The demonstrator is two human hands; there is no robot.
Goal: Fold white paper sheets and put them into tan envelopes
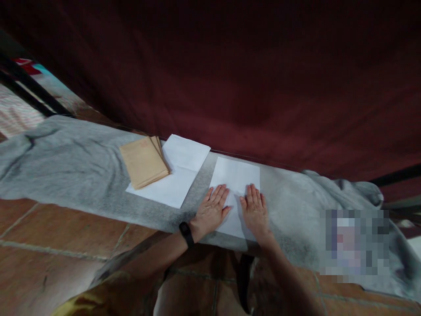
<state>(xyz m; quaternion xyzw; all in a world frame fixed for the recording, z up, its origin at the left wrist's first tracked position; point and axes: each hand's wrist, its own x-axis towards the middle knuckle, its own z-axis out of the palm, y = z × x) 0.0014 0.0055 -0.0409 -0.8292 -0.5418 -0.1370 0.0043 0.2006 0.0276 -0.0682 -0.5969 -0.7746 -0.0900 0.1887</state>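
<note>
A white sheet of paper (236,177) lies on a grey cloth (75,169) spread over a table. My left hand (211,210) rests flat on the sheet's near left part, fingers stretched out and together. My right hand (255,210) lies flat beside it on the sheet's near right part, fingers stretched out too. Neither hand holds anything. A black band (186,232) sits on my left wrist.
To the left lies a larger white sheet (177,177) with a stack of tan envelopes (144,161) on it. A dark red curtain (250,74) hangs right behind the table. Terracotta floor tiles (49,245) show below. A blurred patch (353,243) sits at the right.
</note>
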